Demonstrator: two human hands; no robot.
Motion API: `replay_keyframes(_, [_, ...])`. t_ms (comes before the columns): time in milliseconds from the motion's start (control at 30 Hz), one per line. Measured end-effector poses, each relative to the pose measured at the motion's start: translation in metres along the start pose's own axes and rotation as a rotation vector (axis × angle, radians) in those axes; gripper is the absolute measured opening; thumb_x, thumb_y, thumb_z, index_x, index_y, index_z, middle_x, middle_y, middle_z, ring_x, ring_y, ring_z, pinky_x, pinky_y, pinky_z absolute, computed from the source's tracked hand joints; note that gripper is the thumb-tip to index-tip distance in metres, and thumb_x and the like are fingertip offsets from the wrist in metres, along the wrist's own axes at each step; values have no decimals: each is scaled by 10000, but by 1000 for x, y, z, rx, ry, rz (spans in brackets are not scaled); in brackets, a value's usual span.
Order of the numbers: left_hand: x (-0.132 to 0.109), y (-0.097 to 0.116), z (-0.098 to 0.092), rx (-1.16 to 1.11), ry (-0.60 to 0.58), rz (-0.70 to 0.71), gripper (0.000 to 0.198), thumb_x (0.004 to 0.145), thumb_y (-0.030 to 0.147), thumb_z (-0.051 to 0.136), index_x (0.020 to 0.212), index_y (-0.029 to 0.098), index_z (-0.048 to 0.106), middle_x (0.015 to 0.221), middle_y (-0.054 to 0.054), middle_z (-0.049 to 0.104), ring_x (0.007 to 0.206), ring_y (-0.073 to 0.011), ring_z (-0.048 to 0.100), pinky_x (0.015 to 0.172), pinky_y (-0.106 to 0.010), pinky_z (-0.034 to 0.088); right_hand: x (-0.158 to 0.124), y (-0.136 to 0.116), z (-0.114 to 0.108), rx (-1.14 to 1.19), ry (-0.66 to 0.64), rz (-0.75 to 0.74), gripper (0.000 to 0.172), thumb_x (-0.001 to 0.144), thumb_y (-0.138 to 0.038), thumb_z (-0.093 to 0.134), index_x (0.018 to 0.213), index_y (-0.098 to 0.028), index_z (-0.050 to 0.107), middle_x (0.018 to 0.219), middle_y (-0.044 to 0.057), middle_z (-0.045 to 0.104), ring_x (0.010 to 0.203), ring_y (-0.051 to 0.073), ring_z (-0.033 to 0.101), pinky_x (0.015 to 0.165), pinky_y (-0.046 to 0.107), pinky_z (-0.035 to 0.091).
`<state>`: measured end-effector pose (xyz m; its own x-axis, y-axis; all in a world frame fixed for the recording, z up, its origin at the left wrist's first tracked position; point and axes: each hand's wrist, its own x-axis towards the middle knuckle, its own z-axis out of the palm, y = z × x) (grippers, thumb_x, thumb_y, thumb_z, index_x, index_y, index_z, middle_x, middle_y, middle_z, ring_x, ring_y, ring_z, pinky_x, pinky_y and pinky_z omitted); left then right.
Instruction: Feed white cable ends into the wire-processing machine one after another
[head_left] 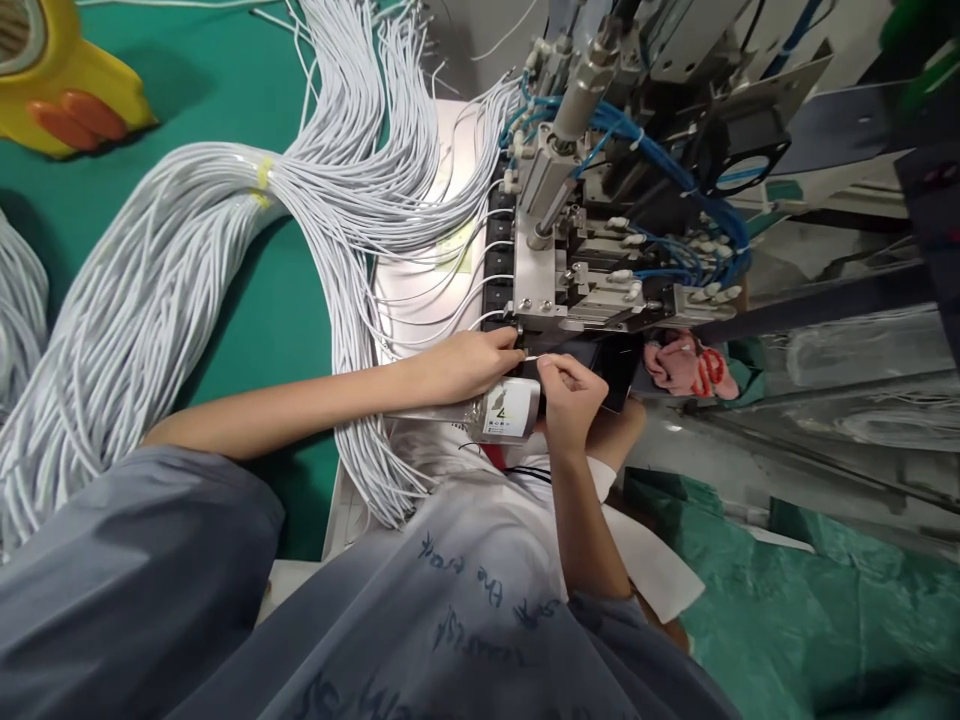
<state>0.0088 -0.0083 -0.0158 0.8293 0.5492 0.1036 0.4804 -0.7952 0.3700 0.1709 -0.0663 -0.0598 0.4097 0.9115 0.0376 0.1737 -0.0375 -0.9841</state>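
My left hand [476, 362] is closed in a pinch beside the lower end of the machine's row of black slots [498, 268]. Just to its right, my right hand [576, 395] is also pinched shut. A short white cable end [532, 357] spans the small gap between the fingertips of both hands. Several white cables [469, 297] run from the big bundle into the black slots. The bundle of white cables [202, 215] is bound with a yellow tie [262, 180] and fans out toward the machine. Below my left wrist hangs a badge with a white label [508, 410].
The metal machine [559, 190] with cylinders and blue air tubes [675, 175] stands on the right. A yellow toy-like object [90, 85] sits on the green mat [247, 290]. A pink cloth item [679, 365] and green sheeting [847, 590] lie at lower right.
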Motion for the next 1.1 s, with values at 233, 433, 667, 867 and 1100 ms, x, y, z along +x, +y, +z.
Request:
replay_keyframes(233, [2, -4, 1, 17, -60, -24, 311, 912, 121, 365, 1106, 108, 608, 840, -61, 544, 563, -93, 505, 500, -221, 373, 8, 12, 3, 49, -118, 120, 133, 776, -298, 583, 733, -172, 589, 646, -20, 537, 598, 106, 463, 603, 243, 401])
replay_keyframes(433, [1, -3, 0, 145, -106, -9, 397, 857, 82, 415, 1226, 134, 549, 893, -77, 550, 623, -122, 568, 492, -232, 411, 13, 11, -1, 47, -196, 156, 153, 784, -304, 568, 696, -180, 550, 586, -44, 459, 544, 95, 404, 548, 238, 355])
replay_keyframes(667, [3, -2, 0, 271, -144, 23, 376, 878, 77, 386, 1227, 95, 526, 939, -118, 552, 736, -184, 609, 520, -268, 458, 19, 17, -1, 209, -266, 316, 117, 745, -267, 594, 685, -185, 536, 488, -81, 366, 446, 65, 302, 462, 222, 248])
replay_keyframes(867, [3, -2, -1, 278, -157, 36, 361, 890, 83, 388, 1227, 92, 516, 955, -122, 557, 777, -189, 611, 540, -267, 464, 19, 14, 0, 211, -237, 278, 123, 778, -301, 582, 739, -184, 576, 530, -59, 475, 456, 66, 380, 464, 212, 289])
replay_keyframes(1100, [4, 0, -3, 314, -154, 21, 366, 897, 95, 386, 1240, 95, 515, 945, -120, 558, 802, -184, 596, 564, -261, 446, 21, 17, 2, 179, -293, 281, 203, 787, -368, 588, 716, -194, 513, 536, -62, 451, 460, 71, 378, 461, 211, 298])
